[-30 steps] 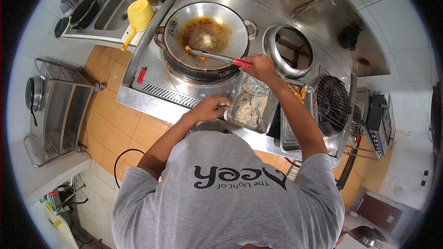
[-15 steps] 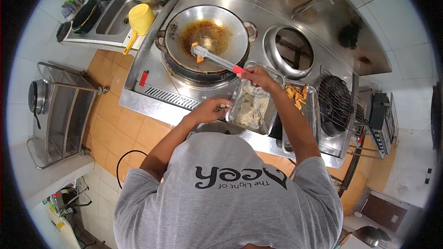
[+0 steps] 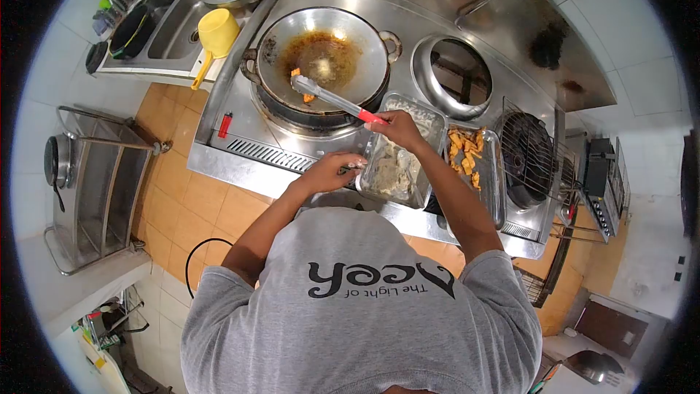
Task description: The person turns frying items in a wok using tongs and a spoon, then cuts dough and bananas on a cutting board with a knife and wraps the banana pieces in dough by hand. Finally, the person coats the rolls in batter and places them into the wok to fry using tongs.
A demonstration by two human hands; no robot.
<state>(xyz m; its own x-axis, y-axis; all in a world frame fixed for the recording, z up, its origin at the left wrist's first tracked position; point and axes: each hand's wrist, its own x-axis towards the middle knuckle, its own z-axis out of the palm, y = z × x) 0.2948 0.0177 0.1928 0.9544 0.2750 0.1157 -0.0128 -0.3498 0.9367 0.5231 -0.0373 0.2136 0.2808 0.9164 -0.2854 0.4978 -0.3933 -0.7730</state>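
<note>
My right hand (image 3: 397,131) is closed around the red handle of a pair of tongs (image 3: 332,97). The tongs reach over the near side of the wok (image 3: 262,47), which holds shallow browned oil. At their tip are orange-brown fried pieces (image 3: 295,73). My left hand (image 3: 332,173), its fingertips whitish, is curled at the left rim of a rectangular metal tray (image 3: 438,120). Pale, wet batter with coated pieces (image 3: 397,171) lies in that tray. Beyond my right forearm, a second metal tray (image 3: 496,197) holds golden fried pieces (image 3: 465,149).
A red lighter (image 3: 225,125) lies left of the wok on the steel stove top. The metal ring of another burner (image 3: 423,73) is to the right, then a wire grill rack (image 3: 526,149). At the upper left, a yellow dipper (image 3: 217,33) sits beside the sink (image 3: 175,40).
The tongs' tip has shifted a little left and toward me over the wok, with the orange-brown pieces at it. My left hand stays at the tray's rim. The view has turned slightly.
</note>
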